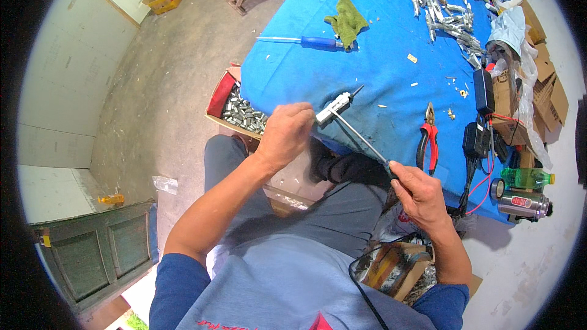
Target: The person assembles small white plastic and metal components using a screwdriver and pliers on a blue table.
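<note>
At the near edge of the blue-covered table lies a small white and silver part [334,109] with a dark thin end pointing away to the right. My right hand [420,192] grips a screwdriver [362,137] by its mostly hidden handle, and the long thin shaft reaches the part with its tip. Just left of the part, my left hand [285,137] is curled closed and slightly blurred. Whatever it may hold is hidden by its fingers. Red-handled pliers [429,137] rest on the table beyond my right hand.
Many silver parts [449,9] are piled at the far right. A blue-handled screwdriver [318,42] lies near a green cloth [348,21]. A red box [218,99] of small metal pieces sits left of the table. Black adapters [476,140], a green bottle [527,177] and a steel flask [523,204] line the right edge.
</note>
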Tool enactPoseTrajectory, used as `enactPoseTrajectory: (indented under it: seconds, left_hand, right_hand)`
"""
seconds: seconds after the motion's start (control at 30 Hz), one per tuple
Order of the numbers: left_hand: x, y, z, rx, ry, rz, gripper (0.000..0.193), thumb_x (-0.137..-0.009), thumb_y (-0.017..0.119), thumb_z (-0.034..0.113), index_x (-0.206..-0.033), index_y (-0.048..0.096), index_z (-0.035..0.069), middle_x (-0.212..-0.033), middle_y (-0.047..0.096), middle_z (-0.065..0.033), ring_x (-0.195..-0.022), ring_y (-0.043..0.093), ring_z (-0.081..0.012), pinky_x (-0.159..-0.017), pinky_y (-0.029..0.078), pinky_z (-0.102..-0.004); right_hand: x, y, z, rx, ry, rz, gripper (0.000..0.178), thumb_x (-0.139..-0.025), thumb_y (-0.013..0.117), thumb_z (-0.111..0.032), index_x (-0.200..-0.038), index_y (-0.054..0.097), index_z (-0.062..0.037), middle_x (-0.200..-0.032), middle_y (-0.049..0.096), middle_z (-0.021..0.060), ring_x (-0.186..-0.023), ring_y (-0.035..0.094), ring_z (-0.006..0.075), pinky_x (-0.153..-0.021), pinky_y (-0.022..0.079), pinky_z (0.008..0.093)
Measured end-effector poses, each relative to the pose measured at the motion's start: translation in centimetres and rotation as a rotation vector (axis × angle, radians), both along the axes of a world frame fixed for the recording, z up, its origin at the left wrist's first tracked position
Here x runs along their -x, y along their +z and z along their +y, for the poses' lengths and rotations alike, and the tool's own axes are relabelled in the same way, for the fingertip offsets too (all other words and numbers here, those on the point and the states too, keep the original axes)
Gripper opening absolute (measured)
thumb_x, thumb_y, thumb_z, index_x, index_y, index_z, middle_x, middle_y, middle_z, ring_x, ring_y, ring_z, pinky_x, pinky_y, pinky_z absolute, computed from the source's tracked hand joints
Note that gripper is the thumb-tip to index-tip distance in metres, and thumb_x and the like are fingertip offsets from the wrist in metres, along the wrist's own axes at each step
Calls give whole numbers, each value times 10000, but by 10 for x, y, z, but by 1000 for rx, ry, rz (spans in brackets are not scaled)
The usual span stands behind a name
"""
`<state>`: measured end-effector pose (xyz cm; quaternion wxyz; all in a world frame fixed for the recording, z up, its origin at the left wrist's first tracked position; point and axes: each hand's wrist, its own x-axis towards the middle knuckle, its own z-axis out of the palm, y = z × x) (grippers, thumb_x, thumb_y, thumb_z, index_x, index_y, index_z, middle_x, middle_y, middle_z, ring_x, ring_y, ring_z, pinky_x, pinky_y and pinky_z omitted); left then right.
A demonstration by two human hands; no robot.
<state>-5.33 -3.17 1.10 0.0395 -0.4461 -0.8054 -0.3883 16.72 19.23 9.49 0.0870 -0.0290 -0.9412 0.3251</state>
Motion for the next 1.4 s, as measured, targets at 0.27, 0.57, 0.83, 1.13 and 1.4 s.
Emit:
enactPoseTrajectory:
  seconds: [0.27,0.57,0.83,1.13,1.4]
  left_hand:
    - [0,-1,1,-24,19,-10,147,-823,647,-2,-969,643,15,-1045,669,-124,-903,628,-332,-786,475,-395]
    - [0,-3,-1,-15,40,26,140,-825,658,10,-965,651,21,-1044,674,-112,-887,627,-329,-777,484,-397]
    - [-2,-6,-3,-19,48,30,144,-824,661,18,-967,652,21,-1039,673,-111,-912,630,-322,-791,473,-401]
    - [-2,3,1,51,40,5,145,-829,656,17,-974,653,12,-1043,673,-118,-921,633,-316,-797,465,-391]
    - [-3,-1,2,-15,72,9,166,-817,669,12,-983,654,17,-1047,672,-119,-916,631,-312,-790,468,-391]
  right_hand:
    - [5,-3,17,198,-28,-152,344,-879,679,-73,-1217,652,-12,-815,690,132,-701,654,185,-643,513,309]
    - [-6,-20,-7,137,-112,-27,317,-878,684,-96,-1181,660,-7,-892,696,165,-779,690,241,-715,531,328]
    - [0,5,17,371,-120,-331,354,-874,685,-78,-1221,649,-19,-903,688,155,-757,653,227,-708,509,306]
    - [3,-5,-6,21,15,-48,354,-847,678,-31,-1201,659,-41,-977,690,177,-815,689,323,-699,547,354]
    - [7,-4,2,131,-13,-158,358,-860,674,-48,-1216,653,-28,-836,680,153,-708,663,262,-645,523,324]
